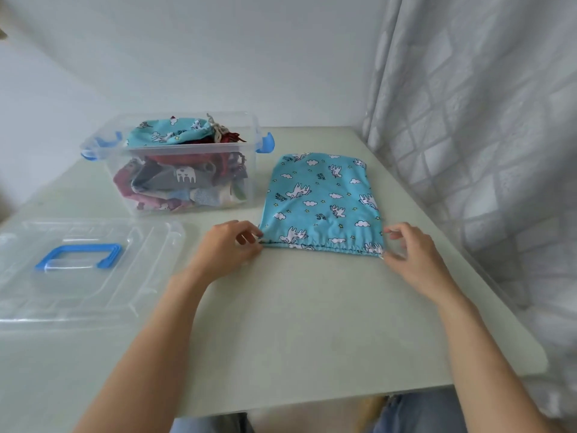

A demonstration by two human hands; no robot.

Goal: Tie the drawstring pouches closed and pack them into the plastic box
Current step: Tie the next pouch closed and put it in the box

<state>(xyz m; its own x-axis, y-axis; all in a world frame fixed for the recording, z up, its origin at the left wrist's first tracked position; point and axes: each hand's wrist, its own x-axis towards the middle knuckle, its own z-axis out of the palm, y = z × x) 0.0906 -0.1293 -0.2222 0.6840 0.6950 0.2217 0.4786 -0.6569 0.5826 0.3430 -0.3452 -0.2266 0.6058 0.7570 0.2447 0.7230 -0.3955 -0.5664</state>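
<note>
A blue drawstring pouch (323, 200) with white unicorns and clouds lies flat on the pale table, its gathered mouth toward me. My left hand (229, 248) pinches the left corner of that mouth. My right hand (412, 250) is at the right corner, its fingers curled around the drawstring end there. The clear plastic box (175, 160) with blue latches stands at the back left. It holds several tied pouches, with another blue unicorn pouch (168, 132) on top.
The box's clear lid (84, 270) with a blue handle lies flat at the front left. A patterned grey curtain (487, 120) hangs along the table's right side. The table's front edge is close to my lap.
</note>
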